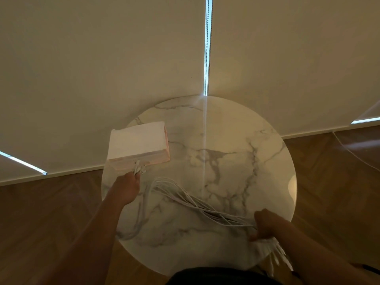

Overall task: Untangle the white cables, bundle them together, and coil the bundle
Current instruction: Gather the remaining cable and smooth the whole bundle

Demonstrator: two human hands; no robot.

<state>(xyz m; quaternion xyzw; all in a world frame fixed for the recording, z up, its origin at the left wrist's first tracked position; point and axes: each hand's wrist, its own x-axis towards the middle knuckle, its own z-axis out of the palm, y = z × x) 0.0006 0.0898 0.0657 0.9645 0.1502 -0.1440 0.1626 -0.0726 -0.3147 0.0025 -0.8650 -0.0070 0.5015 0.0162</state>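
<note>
White cables (pixel 183 195): one bundle drawn across the marble surface (pixel 226 140), one end pinched by the left grip (pixel 125 189) just beside the white box (pixel 137 142), the other clenched in the right grip (pixel 265 225) well apart from it, probably held taut to align strands.

Behind the left grip (pixel 125 189) and right grip (pixel 266 225) the forearms (pixel 90 239) are bare, with black clothing (pixel 218 277) between them

single head-worn wide-angle view, facing forward and down, close over round marble table (pixel 236 140)
</note>
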